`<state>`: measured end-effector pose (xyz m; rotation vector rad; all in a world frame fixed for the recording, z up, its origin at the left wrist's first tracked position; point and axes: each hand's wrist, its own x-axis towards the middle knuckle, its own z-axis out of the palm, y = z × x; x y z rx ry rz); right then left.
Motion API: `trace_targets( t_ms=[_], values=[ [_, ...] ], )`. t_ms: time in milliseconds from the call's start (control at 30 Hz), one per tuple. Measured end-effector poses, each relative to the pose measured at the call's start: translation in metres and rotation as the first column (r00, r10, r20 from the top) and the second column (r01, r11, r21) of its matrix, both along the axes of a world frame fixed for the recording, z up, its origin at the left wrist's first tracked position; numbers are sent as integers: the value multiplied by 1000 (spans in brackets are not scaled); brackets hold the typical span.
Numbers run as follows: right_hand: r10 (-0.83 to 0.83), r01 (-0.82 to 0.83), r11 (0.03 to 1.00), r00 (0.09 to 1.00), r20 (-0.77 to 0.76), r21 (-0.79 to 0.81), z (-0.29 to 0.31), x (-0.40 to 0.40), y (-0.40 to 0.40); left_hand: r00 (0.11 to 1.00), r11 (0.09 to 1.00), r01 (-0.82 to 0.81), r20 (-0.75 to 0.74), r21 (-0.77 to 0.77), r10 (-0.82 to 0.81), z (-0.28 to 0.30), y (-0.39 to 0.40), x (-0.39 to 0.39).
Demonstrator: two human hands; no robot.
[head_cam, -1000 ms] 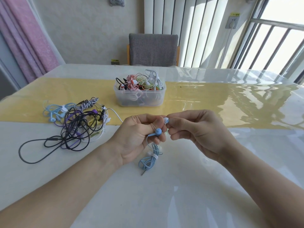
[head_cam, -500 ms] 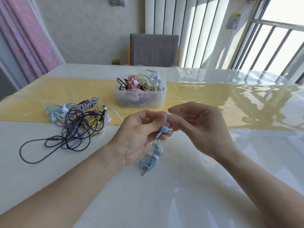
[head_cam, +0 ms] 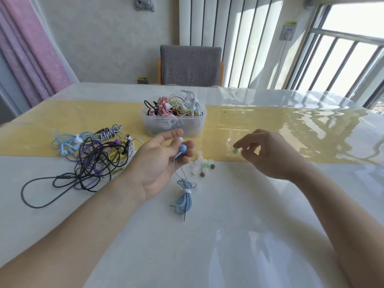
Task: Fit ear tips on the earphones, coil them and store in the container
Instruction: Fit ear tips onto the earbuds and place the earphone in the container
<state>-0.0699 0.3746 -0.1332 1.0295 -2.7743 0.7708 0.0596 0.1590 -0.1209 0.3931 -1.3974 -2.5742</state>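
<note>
A blue earbud (head_cam: 182, 148), white tip already fitted, sits pinched between the fingers of a person's left hand (head_cam: 158, 163), its cord running down to a tied blue coil (head_cam: 184, 199) on the white table (head_cam: 228, 235). The right hand (head_cam: 268, 154) pinches a green ear tip (head_cam: 235, 150) at its fingertips, just beside a scatter of loose ear tips (head_cam: 203, 164). The clear container (head_cam: 173, 121) stands behind, full of coiled earphones.

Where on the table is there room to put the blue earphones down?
The near white stretch of table below the blue coil is bare. So is the yellow strip right of the container. It's crowded at the tangled cables and loose ear tips.
</note>
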Motion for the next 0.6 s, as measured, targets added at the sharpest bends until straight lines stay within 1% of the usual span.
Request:
trace_targets(
  t_ms=[67,133,233,333,400,467,533,600],
  values=[
    [-40,40,998,999,-4,56,-3,-7,2,1000,1000,-6,-1,-4,6,-1,-3,-1],
    [-95,92,992,995,24,81,-6,-13,1,1000,1000,-2,-2,-3,2,-2,-5,-1],
    [-106,98,986,993,55,132,-12,-17,0,1000,1000,10,6,-10,-10,-2,-3,0],
    [-85,84,994,996,4,69,-12,-13,-5,1000,994,5,30,-106,-2,-4,-2,0],
    [-18,17,1000,998,-62,-12,-9,-4,-17,999,989,5,32,-151,0,-7,-3,0],
    [106,-110,993,990,-94,-34,-9,8,-34,999,983,17,37,-183,-11,-7,-2,0],
    [223,-222,975,969,-103,24,-12,15,-51,997,969,46,64,-244,-32,-7,-1,2],
    [283,-274,957,953,-105,96,-16,15,-61,995,958,58,95,-281,-33,-8,-2,2]
  ],
)
